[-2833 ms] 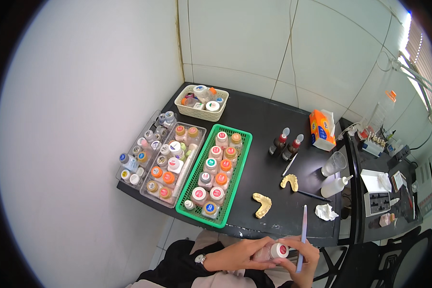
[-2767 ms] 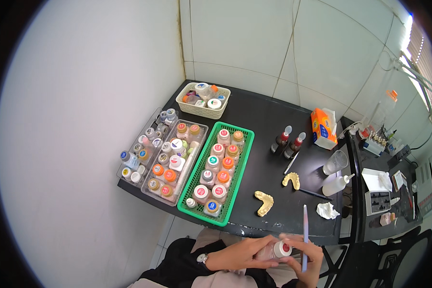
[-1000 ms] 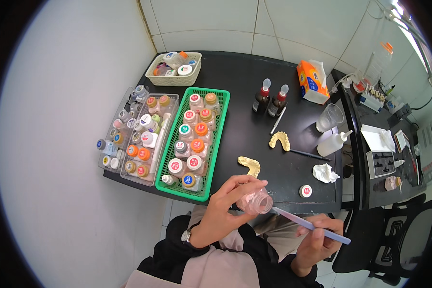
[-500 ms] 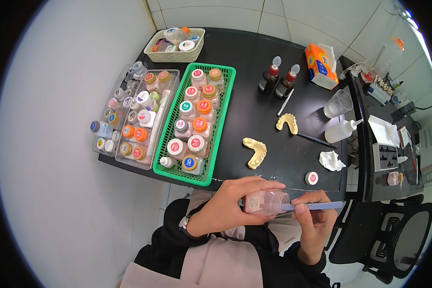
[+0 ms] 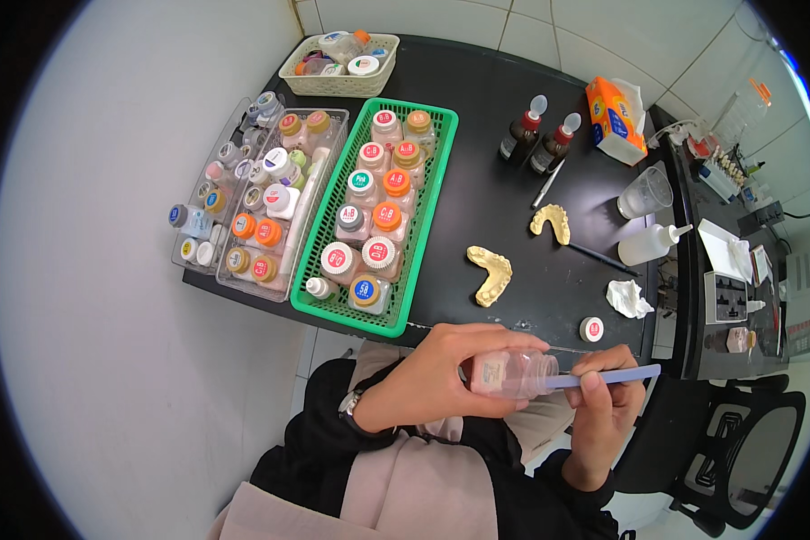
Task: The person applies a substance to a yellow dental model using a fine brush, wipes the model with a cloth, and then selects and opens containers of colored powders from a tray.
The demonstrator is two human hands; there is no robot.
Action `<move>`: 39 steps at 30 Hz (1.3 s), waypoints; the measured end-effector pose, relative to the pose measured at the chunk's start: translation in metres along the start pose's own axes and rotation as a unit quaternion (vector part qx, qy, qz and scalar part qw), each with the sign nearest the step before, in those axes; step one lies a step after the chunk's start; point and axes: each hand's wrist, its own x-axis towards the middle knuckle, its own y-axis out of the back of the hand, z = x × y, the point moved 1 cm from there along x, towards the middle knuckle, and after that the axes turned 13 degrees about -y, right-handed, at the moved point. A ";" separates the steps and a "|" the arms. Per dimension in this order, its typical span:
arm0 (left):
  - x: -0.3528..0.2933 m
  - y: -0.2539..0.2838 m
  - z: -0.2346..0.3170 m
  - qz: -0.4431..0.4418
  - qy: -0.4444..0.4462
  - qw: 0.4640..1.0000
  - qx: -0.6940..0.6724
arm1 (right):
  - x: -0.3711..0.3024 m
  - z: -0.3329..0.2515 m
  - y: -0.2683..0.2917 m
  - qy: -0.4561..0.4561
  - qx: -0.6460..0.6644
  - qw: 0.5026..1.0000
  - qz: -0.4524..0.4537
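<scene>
My left hand (image 5: 436, 373) is wrapped round a clear jar (image 5: 513, 373) of pink powder, tipped on its side with its uncapped mouth toward the right. Between the fingers of my right hand (image 5: 603, 405) is a flat lavender spatula (image 5: 634, 373); its inner end reaches the jar's mouth. How deep it goes cannot be made out. Both hands are in front of the table's near edge. Close to that edge lies a white cap (image 5: 591, 329) with a red label. Two cream plaster dental casts, one nearer (image 5: 490, 274) and one farther (image 5: 551, 223), rest on the black table.
A green basket (image 5: 396, 326) holds several capped jars, beside clear trays (image 5: 274, 290) of more jars. Farther back are a cream basket (image 5: 337, 85), two brown dropper bottles (image 5: 517, 139) and a tissue pack (image 5: 616, 121). To the right are a glass (image 5: 645, 192), squeeze bottle (image 5: 646, 245) and crumpled tissue (image 5: 628, 300).
The view has shifted, so most things sit a little farther right in the picture. The spatula's outer end has tilted slightly upward. Both hands keep their holds.
</scene>
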 end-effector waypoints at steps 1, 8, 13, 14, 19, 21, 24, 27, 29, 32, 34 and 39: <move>0.000 0.000 0.000 0.004 0.000 1.000 0.001 | 0.001 0.001 0.002 0.000 0.010 1.000 0.009; -0.003 0.005 -0.001 0.036 0.024 0.999 0.011 | 0.008 0.012 0.005 0.032 0.095 0.995 0.027; -0.002 0.005 -0.003 0.031 0.033 0.999 0.003 | 0.009 0.017 0.008 0.058 0.067 0.996 0.033; -0.002 0.005 -0.003 0.031 0.033 0.999 0.003 | 0.010 0.017 0.008 0.060 0.074 0.995 0.034; -0.001 0.005 -0.006 0.036 0.023 0.999 0.005 | 0.011 0.017 0.008 0.066 0.091 0.993 0.032; -0.002 0.005 -0.010 0.041 0.018 0.999 0.008 | 0.012 0.018 0.009 0.061 0.118 0.990 0.039; -0.004 0.007 -0.012 0.080 0.073 0.994 0.008 | 0.017 0.024 0.015 0.042 0.152 0.985 0.069; -0.005 0.007 -0.020 0.117 0.079 0.990 0.024 | 0.027 0.053 0.029 0.025 0.125 0.987 0.100; -0.003 0.005 -0.017 0.116 0.069 0.990 0.037 | 0.033 0.076 0.035 0.014 0.041 0.990 0.131; -0.004 0.002 -0.023 0.153 0.035 0.987 0.037 | 0.029 0.084 0.037 0.008 -0.042 0.988 0.147; -0.005 0.002 -0.026 0.175 0.022 0.984 0.028 | 0.027 0.084 0.033 0.023 -0.065 0.986 0.154; -0.005 0.001 -0.025 0.170 0.025 0.985 0.033 | 0.023 0.095 0.037 0.024 -0.065 0.986 0.150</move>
